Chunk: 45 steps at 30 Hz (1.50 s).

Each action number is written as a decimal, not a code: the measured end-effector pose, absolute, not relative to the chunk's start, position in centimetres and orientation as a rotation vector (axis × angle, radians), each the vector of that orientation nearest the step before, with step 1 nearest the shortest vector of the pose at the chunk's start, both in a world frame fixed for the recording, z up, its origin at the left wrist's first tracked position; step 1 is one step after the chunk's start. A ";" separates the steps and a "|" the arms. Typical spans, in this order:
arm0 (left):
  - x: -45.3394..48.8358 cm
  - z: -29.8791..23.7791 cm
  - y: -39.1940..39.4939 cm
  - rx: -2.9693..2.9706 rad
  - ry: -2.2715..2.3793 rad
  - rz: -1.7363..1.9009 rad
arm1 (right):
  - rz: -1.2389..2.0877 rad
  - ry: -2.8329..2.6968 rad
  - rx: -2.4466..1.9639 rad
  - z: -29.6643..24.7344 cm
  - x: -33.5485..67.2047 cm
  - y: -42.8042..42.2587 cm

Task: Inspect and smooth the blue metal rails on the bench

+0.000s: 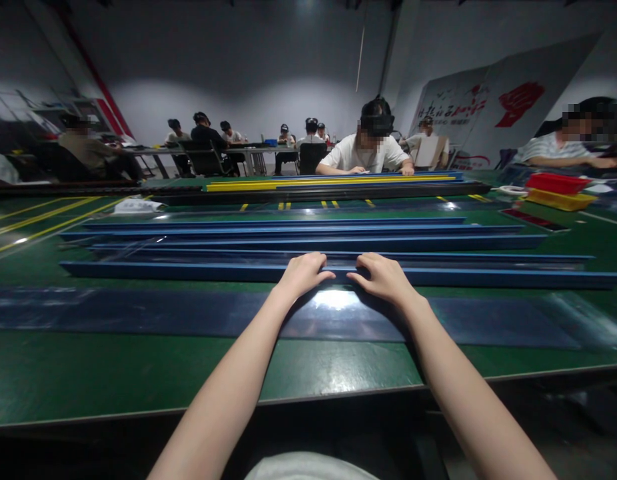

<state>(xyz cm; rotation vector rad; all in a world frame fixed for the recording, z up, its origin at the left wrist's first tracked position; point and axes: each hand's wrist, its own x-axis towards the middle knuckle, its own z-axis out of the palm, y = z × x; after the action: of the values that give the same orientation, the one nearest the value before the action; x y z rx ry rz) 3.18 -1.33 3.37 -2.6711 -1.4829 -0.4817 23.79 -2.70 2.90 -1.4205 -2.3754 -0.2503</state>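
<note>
"Nearest blue rail (188, 270): state position and contact."

"It lies across the table (88, 373), running left to right, just beyond a flat dark sheet (138, 313). Both hands rest on it near its middle. The left hand (303, 273) and the right hand (383, 277) lie palm down, close together but apart, with the thumbs pointing toward each other. The fingers are held together and curved over the rail's top. The fingertips are hidden behind the knuckles, so I cannot tell whether they clasp the rail."

"Material and shape?"

"The rail is a long, narrow, straight-edged profile, matte blue. Its cross-section cannot be made out. The sheet is glossy, with a bright glare patch between the wrists. The table surface is smooth green with a slight sheen."

"Beyond the hands?"

"More blue rails (288, 243) lie parallel behind the first, closely spaced. Farther back are yellow rails (328, 181) on a long black profile (313, 195). At the right a red tray (558, 181) sits on a yellow tray (558, 199). A person in a white shirt (368, 153) sits opposite."

"Limits of view?"

"The nearest rail's right end is cut off by the frame edge. The tray contents cannot be seen."
</note>
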 end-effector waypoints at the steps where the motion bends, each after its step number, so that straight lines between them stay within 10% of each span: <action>1: 3.2 3.4 -1.3 -2.669 -1.480 -0.473 | -0.252 -2.368 -1.411 2.8 23.8 -2.6; 45: 3.3 3.1 -1.5 -2.606 -1.380 -0.363 | -0.232 -2.322 -1.516 3.5 25.0 -3.0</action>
<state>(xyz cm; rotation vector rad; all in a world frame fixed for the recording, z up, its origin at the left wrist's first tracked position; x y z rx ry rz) 3.30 -1.47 3.08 -2.6064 -1.3804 -0.3631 24.98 -2.98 3.51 -1.5157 -2.3218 -0.2321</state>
